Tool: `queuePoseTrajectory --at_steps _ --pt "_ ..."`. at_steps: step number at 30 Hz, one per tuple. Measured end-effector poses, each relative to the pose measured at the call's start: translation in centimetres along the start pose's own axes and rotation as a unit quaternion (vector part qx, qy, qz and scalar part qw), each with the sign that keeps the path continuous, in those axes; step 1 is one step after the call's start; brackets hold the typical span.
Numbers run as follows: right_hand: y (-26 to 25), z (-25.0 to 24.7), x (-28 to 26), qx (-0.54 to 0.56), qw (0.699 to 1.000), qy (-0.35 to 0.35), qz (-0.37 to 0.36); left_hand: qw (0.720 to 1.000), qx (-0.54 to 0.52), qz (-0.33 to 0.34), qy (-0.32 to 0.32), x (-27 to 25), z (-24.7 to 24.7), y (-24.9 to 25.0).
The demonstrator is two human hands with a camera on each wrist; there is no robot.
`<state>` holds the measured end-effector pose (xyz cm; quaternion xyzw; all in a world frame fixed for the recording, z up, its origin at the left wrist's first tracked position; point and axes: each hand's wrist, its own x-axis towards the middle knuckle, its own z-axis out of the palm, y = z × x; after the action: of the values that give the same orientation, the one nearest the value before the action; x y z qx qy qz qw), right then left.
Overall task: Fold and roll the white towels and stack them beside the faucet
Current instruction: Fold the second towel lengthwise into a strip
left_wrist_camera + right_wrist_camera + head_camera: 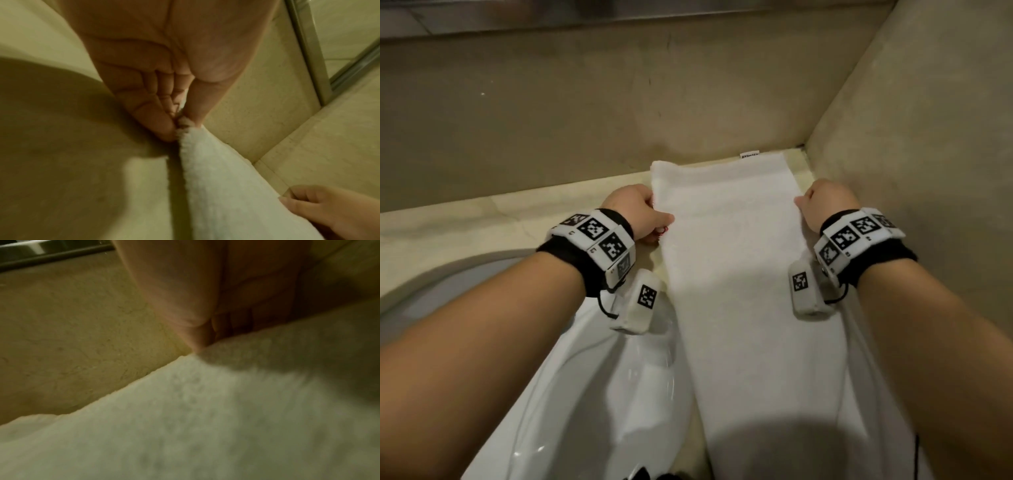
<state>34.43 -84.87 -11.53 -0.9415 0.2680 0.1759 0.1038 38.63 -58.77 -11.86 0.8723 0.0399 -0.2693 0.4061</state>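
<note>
Beige stone countertop (482, 219), backed by a beige stone wall (585, 102) filling the upper frame and a side wall (911, 120) at upper right; the two walls meet in a corner at upper right of centre. Left hand (635, 212), left of centre in the head view: thumb and curled fingers (164, 126) pressed together, pinching the left long edge of the white towel (739, 274); the left wrist view shows the hem caught between thumb and forefinger. Right hand (825, 202), right of centre: curled over the towel's right long edge, thumb (191, 335) on the pile; the fingers beneath are blurred in the right wrist view, so how they grip cannot be told. White towel: folded to a long narrow strip, lying flat down the middle of the frame, far end near the back wall with a small label (750, 155) at its far edge, near end running toward the bottom of the frame. Both wrists: black bands carrying white blocks printed with black-and-white square markers (594, 229). White basin (592, 377): lower left, under the left forearm, its right rim beside the towel's left edge. Metal frame strip (306, 48): upper right of the left wrist view.
</note>
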Motion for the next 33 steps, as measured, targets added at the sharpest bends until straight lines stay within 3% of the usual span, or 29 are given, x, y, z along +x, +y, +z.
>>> queuePoseTrajectory --at_steps 6,9,12,14,18,22,25,28,30,32,33 --pt "1.3 0.2 -1.2 0.039 0.999 -0.003 -0.006 0.999 -0.036 0.000 0.000 -0.8 -0.1 -0.4" --pt "2.4 1.0 -2.3 0.006 1.000 -0.029 -0.007 0.998 0.070 0.010 0.006 -1.3 0.2 -0.3" --pt "2.2 1.0 -2.6 0.006 0.999 -0.034 0.009 0.974 0.217 0.051 0.029 -1.6 0.6 0.5" --pt "1.9 0.7 -3.1 0.022 0.999 -0.031 0.015 0.966 0.248 0.058 0.039 -2.0 0.7 0.8" --pt "4.1 0.7 -6.0 0.068 0.996 -0.055 0.019 0.990 0.138 0.024 0.006 -3.3 1.1 0.0" --pt "6.1 1.7 -8.8 0.015 0.995 -0.095 0.011 0.998 0.040 -0.002 -0.043 -5.3 2.4 -1.2" --pt "5.5 2.1 -9.3 0.020 0.997 -0.050 0.052 0.999 0.040 -0.009 -0.015 -6.0 2.8 -1.0" --pt "6.1 2.4 -10.6 0.121 0.991 0.001 0.050 1.000 0.014 -0.015 -0.004 -7.2 2.8 -0.8" --pt "7.3 2.8 -12.2 0.282 0.958 0.009 0.044 0.999 -0.021 -0.031 -0.022 -8.6 3.3 -1.0" --pt "8.3 3.3 -14.3 0.429 0.900 -0.046 0.068 0.990 -0.106 -0.063 -0.069 -10.0 4.4 -1.4" --pt "8.7 3.6 -15.1 0.446 0.890 -0.075 0.061 0.982 -0.146 -0.078 -0.089 -10.6 5.0 -1.6"
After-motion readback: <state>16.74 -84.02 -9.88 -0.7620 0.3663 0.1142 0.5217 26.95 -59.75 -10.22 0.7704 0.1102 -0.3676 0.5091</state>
